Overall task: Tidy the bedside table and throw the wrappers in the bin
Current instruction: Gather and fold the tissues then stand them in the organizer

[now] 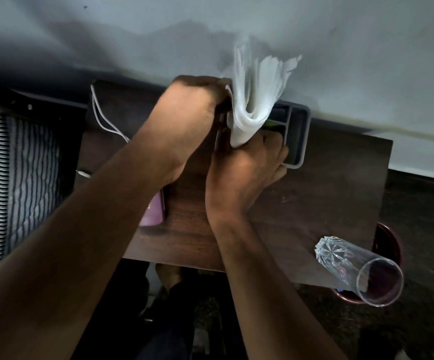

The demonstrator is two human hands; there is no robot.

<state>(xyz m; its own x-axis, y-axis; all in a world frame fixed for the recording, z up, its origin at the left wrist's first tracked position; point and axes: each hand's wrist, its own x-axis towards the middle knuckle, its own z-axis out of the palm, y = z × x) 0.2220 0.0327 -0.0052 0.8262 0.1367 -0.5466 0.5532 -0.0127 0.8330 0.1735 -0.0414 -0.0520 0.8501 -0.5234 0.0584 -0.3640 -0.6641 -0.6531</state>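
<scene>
Right now the white wrappers [254,100], a fanned sheaf of thin plastic or paper, are held up just above centre of the frame, over the back edge of the table [314,198]. Both hands hold them: the left hand [192,110] is closed tight around the bundle's left side, and the right hand [244,172] pinches its lower end from beneath, fingers curled over the rim of a grey divided organiser tray [299,141] that stands against the wall. The loose ends flare upward and look blurred, so I cannot tell how many pieces there are.

Around this, a white cable [104,118] trails at the upper left of the table, and a pink phone-like object [153,211] lies half under the left forearm. At lower right, a cut-glass tumbler [353,271] lies on its side with its mouth overhanging the table corner, above a dark red bin [390,245] on the floor.

My worry is that tumbler: a swing of the right arm toward the bin could knock it off the edge. Loose sheets could also slip from the bundle, since only its base is held.
</scene>
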